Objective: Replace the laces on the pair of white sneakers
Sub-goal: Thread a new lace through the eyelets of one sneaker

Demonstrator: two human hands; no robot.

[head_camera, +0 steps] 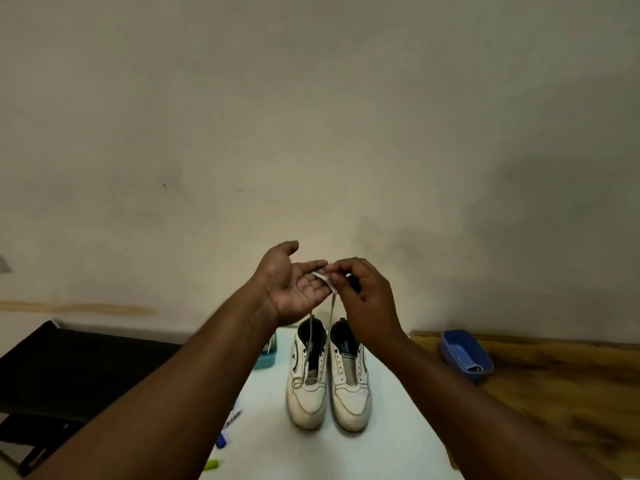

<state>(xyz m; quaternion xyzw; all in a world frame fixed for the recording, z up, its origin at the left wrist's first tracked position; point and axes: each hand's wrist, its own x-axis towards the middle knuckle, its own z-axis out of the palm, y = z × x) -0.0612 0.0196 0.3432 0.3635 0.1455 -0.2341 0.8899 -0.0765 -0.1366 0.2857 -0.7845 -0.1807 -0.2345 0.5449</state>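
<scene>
I am holding both hands up above the pair of white sneakers [329, 375], which are standing side by side near the far edge of the white table [398, 445], toes pointing toward me. My left hand [291, 285] is lying open, palm up, fingers straight and relaxed, with the lace [323, 277] resting across them. My right hand [363, 296] is pinching the same lace between thumb and fingertips, just beside the tips of my left fingers. From there two strands are hanging down to the left sneaker [308, 382], where the lace is crossing the lowest eyelets only. The right sneaker [349, 379] is sitting with its eyelets bare and tongue showing.

A teal container [266, 355] is sitting at the table's left edge, partly hidden behind my left forearm. Nearer me along that edge, a blue marker [221, 441] and a green one [212, 464] are lying. A blue tray [465, 355] is resting on the wooden surface [554, 393] to the right of the table, and a black chair [69, 368] is standing to the left.
</scene>
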